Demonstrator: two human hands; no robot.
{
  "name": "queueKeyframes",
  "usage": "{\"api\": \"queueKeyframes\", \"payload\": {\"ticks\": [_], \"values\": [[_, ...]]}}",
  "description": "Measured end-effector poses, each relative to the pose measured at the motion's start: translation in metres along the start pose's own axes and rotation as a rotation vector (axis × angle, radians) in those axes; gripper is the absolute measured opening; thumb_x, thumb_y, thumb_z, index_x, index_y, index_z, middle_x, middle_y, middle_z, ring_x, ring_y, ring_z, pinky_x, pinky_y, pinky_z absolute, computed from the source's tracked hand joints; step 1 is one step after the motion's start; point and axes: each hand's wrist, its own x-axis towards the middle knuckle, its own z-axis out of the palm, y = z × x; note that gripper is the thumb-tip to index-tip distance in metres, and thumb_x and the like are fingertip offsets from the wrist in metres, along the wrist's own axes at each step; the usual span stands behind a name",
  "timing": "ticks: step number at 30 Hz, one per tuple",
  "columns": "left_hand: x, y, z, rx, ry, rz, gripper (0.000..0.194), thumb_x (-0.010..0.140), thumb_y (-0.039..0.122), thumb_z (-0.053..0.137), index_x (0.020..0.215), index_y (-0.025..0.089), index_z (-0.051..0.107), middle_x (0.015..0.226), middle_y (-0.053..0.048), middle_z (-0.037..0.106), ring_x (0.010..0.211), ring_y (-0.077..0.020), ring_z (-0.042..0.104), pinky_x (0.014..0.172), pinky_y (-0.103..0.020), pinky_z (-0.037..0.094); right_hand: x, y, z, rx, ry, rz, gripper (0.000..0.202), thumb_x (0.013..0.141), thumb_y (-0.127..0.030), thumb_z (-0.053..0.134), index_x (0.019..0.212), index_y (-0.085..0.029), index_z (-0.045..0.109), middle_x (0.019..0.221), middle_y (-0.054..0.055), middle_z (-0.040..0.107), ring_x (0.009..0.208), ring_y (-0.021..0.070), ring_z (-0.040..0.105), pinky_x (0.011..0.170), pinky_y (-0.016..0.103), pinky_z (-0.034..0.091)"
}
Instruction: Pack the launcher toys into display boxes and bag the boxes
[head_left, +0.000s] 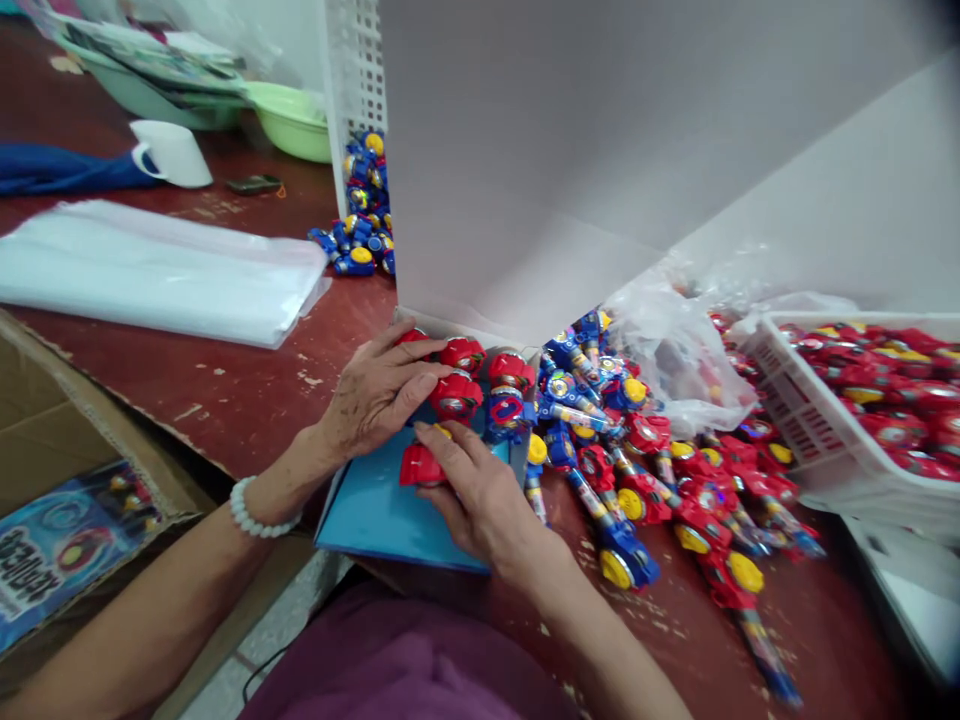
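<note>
A shallow box with a blue floor (405,510) lies in front of me, its tall white lid (517,180) standing raised behind. Several red toys (511,370) and a blue toy (507,412) sit along its far part. My left hand (381,392) rests at the box's left side with its fingers stretched over the red toys there. Over the blue floor, my right hand (480,485) grips a red toy (421,466) between thumb and fingers. Part of that toy is hidden by the fingers.
Red and blue toys with clear tubes (630,480) are heaped right of the box. Beyond stand a white basket (806,400) of red toys and a plastic bag (675,350). Plastic sheets (165,265), a white mug (172,155) and a cardboard carton (67,390) are at left.
</note>
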Motion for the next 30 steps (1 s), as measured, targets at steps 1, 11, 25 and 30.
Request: {"api": "queueKeyframes", "payload": {"ticks": [1,11,25,30], "values": [[-0.001,-0.001,0.000,0.001,0.013,0.001,0.039,0.098,0.029,0.032,0.108,0.018,0.068,0.128,-0.005,0.062,0.132,-0.0199,0.043,0.115,-0.047,0.030,0.000,0.000,0.004,0.002,-0.019,0.008,0.049,0.093,-0.025,0.053,0.140,-0.015,0.043,0.130,0.018,0.051,0.121,0.0276,0.052,0.097,0.041,0.051],[-0.011,0.038,-0.016,-0.003,0.296,-0.078,0.042,0.088,0.018,0.050,0.126,0.035,0.053,0.143,0.007,0.045,0.132,-0.0264,0.042,0.115,-0.047,0.030,-0.077,0.051,-0.046,-0.305,0.356,0.347,0.039,0.092,-0.019,0.046,0.132,-0.019,0.049,0.122,0.013,0.058,0.115,0.0241,0.054,0.100,0.043,0.047],[-0.056,0.156,0.034,-0.649,-0.119,-0.239,0.035,0.085,0.008,0.052,0.116,0.023,0.057,0.122,-0.008,0.061,0.102,-0.0161,0.064,0.084,-0.025,0.057,-0.097,0.093,-0.055,-0.010,0.534,0.603,0.035,0.086,-0.038,0.058,0.114,-0.016,0.057,0.121,0.014,0.059,0.112,0.0271,0.056,0.095,0.047,0.047],[-0.042,0.166,0.071,-0.840,-0.329,-0.532,0.062,0.084,0.015,0.054,0.141,0.025,0.033,0.150,-0.015,0.032,0.096,-0.0164,0.066,0.074,-0.027,0.061,-0.116,0.057,-0.066,0.830,0.696,0.706,0.040,0.077,-0.039,0.072,0.111,-0.021,0.059,0.121,0.008,0.062,0.105,0.0226,0.062,0.090,0.037,0.052]]}}
